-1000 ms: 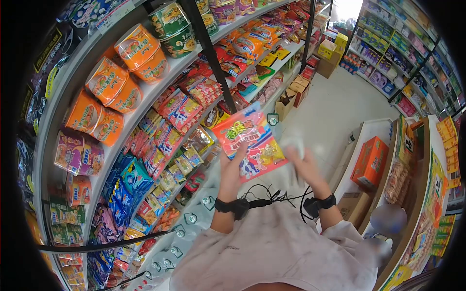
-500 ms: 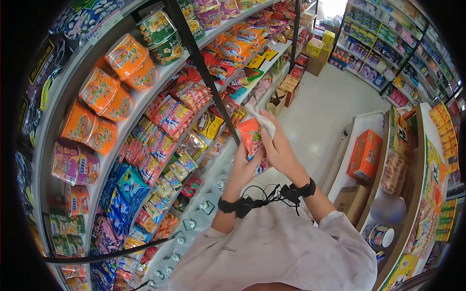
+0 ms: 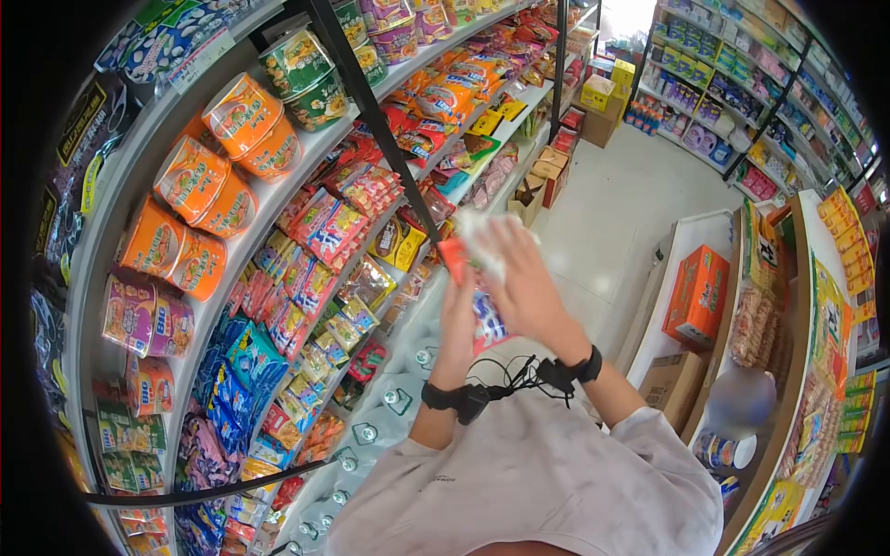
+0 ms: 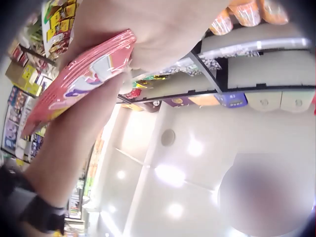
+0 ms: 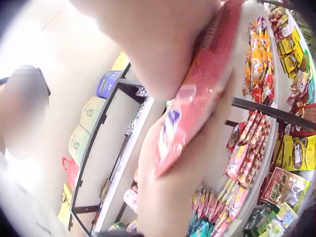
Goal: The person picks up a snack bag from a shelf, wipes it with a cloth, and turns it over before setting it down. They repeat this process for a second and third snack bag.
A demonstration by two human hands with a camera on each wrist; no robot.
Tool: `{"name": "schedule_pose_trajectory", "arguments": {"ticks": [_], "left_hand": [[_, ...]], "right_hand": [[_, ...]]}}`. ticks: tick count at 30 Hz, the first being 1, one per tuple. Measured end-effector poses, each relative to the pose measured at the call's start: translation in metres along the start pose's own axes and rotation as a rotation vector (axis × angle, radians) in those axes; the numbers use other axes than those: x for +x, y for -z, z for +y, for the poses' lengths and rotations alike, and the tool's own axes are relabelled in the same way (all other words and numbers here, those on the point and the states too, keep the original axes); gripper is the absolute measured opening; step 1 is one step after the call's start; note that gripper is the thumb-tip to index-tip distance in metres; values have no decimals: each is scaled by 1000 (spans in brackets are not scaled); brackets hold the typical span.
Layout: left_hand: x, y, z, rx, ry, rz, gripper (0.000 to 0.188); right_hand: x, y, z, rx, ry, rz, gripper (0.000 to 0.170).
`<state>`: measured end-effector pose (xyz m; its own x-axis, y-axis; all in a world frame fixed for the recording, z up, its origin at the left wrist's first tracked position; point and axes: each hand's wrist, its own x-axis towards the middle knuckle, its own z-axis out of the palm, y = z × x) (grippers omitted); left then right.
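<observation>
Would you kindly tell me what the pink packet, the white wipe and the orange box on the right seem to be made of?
Pink packet: probably glossy plastic film, given its bright glints.
White wipe: seemingly soft, matt cloth, as it looks limp and shineless, though blur leaves tissue possible.
Orange box: likely printed cardboard, with flat faces and straight edges.

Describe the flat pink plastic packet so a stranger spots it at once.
In the head view, find the long white shelving, then the black metal post. By its lower end is the flat pink plastic packet. Unlike the pink packets shelved nearby, it is gripped in the left hand, with the right hand and a white cloth over it.
</observation>
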<state>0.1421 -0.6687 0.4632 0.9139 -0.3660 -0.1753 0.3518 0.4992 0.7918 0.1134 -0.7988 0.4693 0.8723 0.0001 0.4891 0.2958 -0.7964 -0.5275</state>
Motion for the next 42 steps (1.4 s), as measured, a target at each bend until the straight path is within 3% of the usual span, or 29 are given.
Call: {"name": "schedule_pose_trajectory", "arguments": {"ticks": [1, 5, 8, 9, 11, 14, 17, 20, 24, 25, 27, 30, 32, 33, 36, 37, 40, 41, 42], "left_hand": [[12, 16, -13, 15, -203, -39, 45], [39, 49, 15, -290, 8, -57, 41], [42, 47, 13, -280, -66, 66, 41], [35, 40, 7, -203, -133, 193, 39], [23, 14, 5, -202, -185, 103, 38], [8, 0, 4, -98, -193, 16, 40], [0, -4, 5, 142, -171, -32, 44], [8, -11, 4, 549, -379, -98, 47], [6, -30, -1, 846, -822, 7, 64], [6, -33, -8, 740, -771, -151, 63], [0, -34, -14, 778, -724, -183, 62], [-7, -40, -18, 629, -506, -173, 61], [-12, -41, -21, 465, -310, -146, 63], [-13, -40, -20, 598, -391, -163, 61], [-31, -42, -16, 568, -190, -158, 60], [-34, -43, -20, 525, -286, -158, 61], [-47, -51, -6, 236, -188, -131, 61], [-49, -58, 0, 16, -89, -112, 61], [-47, -50, -5, 59, -79, -158, 61]], "right_hand": [[-7, -2, -11, -116, 162, 2, 50], [-26, -1, -38, 73, 261, -177, 55], [-28, 2, -30, 55, 250, -172, 54], [-27, 3, -28, 60, 189, -122, 53], [-22, 5, -18, 65, 71, -23, 52], [-20, -4, 17, 655, -229, 114, 51], [-35, 33, 19, 1118, -752, -139, 52], [-54, 11, 23, 1143, -450, 78, 49], [-54, 25, 26, 941, -500, 92, 44], [-53, 26, 25, 909, -407, 92, 45], [-58, 24, 16, 837, -233, 79, 49], [-54, 30, -25, 609, 16, 224, 54], [-54, 24, -23, 643, 3, 227, 58], [-53, 21, -21, 659, -2, 233, 60], [-49, 27, -20, 578, 109, 269, 61], [-47, 32, -23, 511, 133, 255, 62], [-41, 44, -26, 321, 201, 196, 61], [-37, 45, -22, 269, 218, 168, 60], [-35, 45, -19, 219, 233, 138, 59]]}}
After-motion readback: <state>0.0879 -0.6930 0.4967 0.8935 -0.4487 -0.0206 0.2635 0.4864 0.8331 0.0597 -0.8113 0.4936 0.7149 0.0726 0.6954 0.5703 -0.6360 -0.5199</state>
